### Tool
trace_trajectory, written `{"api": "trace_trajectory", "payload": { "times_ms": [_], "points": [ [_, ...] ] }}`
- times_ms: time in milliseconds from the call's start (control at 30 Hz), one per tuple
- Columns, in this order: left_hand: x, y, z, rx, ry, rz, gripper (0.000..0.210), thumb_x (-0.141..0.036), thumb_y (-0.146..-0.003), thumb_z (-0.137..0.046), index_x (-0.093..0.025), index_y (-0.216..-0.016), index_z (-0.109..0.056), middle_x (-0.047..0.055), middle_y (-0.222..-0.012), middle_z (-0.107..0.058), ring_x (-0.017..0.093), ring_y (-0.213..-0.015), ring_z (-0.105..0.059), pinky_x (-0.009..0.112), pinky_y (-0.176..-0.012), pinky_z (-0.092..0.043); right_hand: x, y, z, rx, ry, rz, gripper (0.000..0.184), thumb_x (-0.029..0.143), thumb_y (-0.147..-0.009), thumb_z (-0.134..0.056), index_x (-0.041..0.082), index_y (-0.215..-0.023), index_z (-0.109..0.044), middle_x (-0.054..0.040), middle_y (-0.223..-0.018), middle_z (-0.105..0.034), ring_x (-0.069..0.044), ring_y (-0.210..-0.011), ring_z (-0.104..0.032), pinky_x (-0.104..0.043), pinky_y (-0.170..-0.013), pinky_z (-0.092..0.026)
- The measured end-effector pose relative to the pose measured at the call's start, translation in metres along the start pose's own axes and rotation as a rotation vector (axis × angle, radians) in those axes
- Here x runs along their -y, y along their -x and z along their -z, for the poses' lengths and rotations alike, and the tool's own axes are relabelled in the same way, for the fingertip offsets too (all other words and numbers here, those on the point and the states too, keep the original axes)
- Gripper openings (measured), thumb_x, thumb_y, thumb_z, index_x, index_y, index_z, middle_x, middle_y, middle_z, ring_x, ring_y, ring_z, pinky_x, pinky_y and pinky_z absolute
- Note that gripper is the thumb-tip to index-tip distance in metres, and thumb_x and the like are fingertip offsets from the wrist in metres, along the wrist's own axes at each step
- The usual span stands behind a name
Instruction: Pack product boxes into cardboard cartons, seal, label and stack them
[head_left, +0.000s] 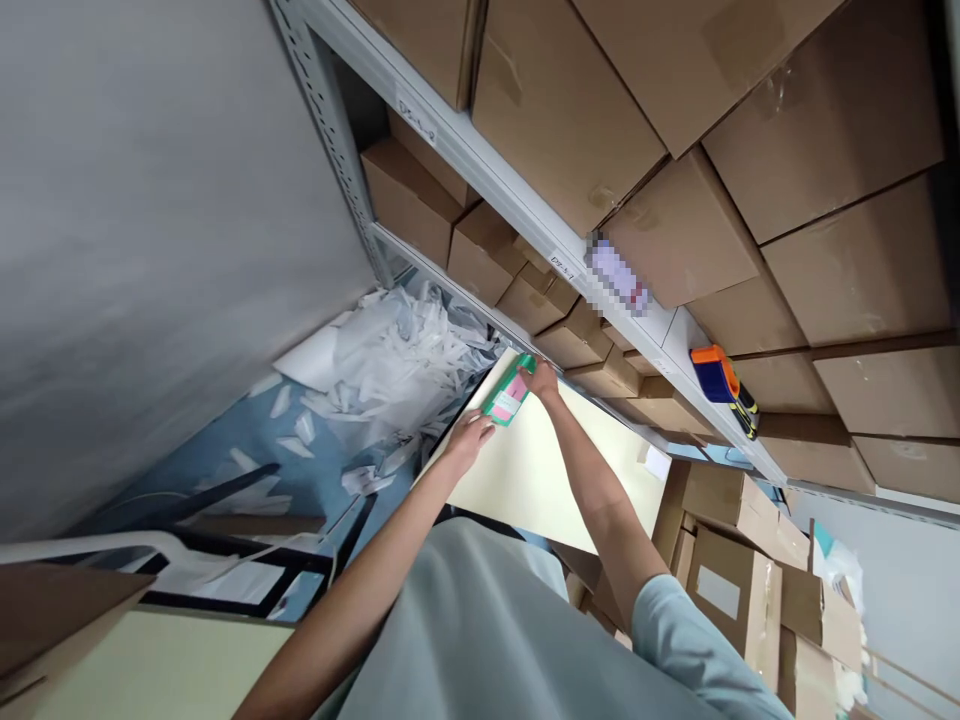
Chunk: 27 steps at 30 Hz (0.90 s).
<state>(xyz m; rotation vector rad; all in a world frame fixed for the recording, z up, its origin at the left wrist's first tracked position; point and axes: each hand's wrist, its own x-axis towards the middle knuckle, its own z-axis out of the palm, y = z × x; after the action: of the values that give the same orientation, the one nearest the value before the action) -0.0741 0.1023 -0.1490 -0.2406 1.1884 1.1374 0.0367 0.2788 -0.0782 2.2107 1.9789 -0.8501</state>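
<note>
A slim green packet with a pink middle and a white label (510,398) is over the pale yellow tabletop (570,465), near its far left corner. My right hand (541,380) grips the upper end of the packet, its fingers curled around the edge. At the lower end, my left hand (471,438) has its fingertips closed on the packet's near corner. Whether the packet rests on the table or is slightly lifted, I cannot tell. A small white paper (657,462) lies near the right end of the tabletop.
A metal shelf (495,180) stacked with cardboard boxes (570,110) overhangs the table's far side. An orange and blue tool (716,375) sits on its edge. Crumpled white paper (405,340) covers the floor at left. More cartons (720,570) stand at right, beside a wall.
</note>
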Motion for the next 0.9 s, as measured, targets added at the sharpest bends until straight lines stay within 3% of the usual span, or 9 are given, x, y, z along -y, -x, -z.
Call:
{"api": "trace_trajectory", "payload": {
  "times_ms": [133,233,333,467,567,733,900],
  "points": [
    [0.0,0.031,0.019,-0.045,-0.005,-0.061,0.032,-0.018,-0.075,-0.091,-0.023,-0.096,-0.068,0.002,-0.087,-0.075,0.018,-0.081,-0.077,0.042,-0.101,-0.068,-0.013,0.029,0.017,-0.044,-0.048,0.101,0.052,0.044,-0.103,-0.071,0.014,-0.146,-0.067,-0.0261,-0.157,-0.069,-0.037,-0.151,-0.065,-0.049,-0.129,-0.048],
    [-0.002,0.063,0.035,-0.086,0.004,-0.154,0.031,-0.02,-0.073,-0.093,-0.023,-0.095,-0.07,0.006,-0.093,-0.078,0.024,-0.092,-0.081,0.045,-0.101,-0.068,-0.035,0.064,0.023,-0.073,-0.188,0.265,0.054,0.046,-0.104,-0.066,0.015,-0.148,-0.068,-0.0241,-0.158,-0.07,-0.035,-0.155,-0.062,-0.051,-0.13,-0.048],
    [0.002,0.106,0.055,-0.138,0.045,-0.285,0.028,-0.027,-0.075,-0.092,-0.022,-0.091,-0.071,0.01,-0.102,-0.081,0.029,-0.108,-0.082,0.046,-0.105,-0.065,-0.063,0.107,0.016,-0.048,-0.362,0.418,0.06,0.056,-0.102,-0.065,0.016,-0.145,-0.07,-0.024,-0.156,-0.072,-0.035,-0.15,-0.067,-0.054,-0.127,-0.052],
    [0.026,0.181,0.092,-0.23,0.119,-0.465,0.035,-0.04,-0.072,-0.098,-0.023,-0.09,-0.074,0.013,-0.12,-0.085,0.033,-0.125,-0.079,0.046,-0.113,-0.062,-0.093,0.166,-0.01,0.145,-0.533,0.525,0.069,0.072,-0.099,-0.063,0.019,-0.142,-0.074,-0.0233,-0.153,-0.075,-0.036,-0.137,-0.075,-0.058,-0.116,-0.061],
    [0.055,0.24,0.122,-0.324,0.173,-0.557,0.046,-0.051,-0.068,-0.102,-0.022,-0.09,-0.073,0.016,-0.129,-0.085,0.037,-0.13,-0.078,0.049,-0.116,-0.06,-0.098,0.208,-0.028,0.316,-0.612,0.596,0.069,0.077,-0.097,-0.066,0.02,-0.133,-0.078,-0.0238,-0.145,-0.079,-0.037,-0.132,-0.078,-0.057,-0.113,-0.064],
    [0.107,0.326,0.16,-0.48,0.288,-0.69,0.061,-0.067,-0.064,-0.102,-0.023,-0.092,-0.072,0.018,-0.132,-0.084,0.038,-0.132,-0.077,0.054,-0.122,-0.055,-0.076,0.274,-0.039,0.615,-0.66,0.718,0.065,0.077,-0.093,-0.075,0.02,-0.123,-0.083,-0.0194,-0.134,-0.085,-0.036,-0.127,-0.081,-0.054,-0.114,-0.065],
    [0.143,0.384,0.191,-0.588,0.512,-0.833,0.054,-0.057,-0.065,-0.104,-0.024,-0.09,-0.069,0.016,-0.129,-0.086,0.036,-0.127,-0.08,0.056,-0.123,-0.055,-0.042,0.323,-0.034,0.809,-0.621,0.829,0.064,0.077,-0.09,-0.081,0.021,-0.121,-0.084,-0.0164,-0.13,-0.087,-0.036,-0.127,-0.081,-0.054,-0.116,-0.063]
  ]
}}
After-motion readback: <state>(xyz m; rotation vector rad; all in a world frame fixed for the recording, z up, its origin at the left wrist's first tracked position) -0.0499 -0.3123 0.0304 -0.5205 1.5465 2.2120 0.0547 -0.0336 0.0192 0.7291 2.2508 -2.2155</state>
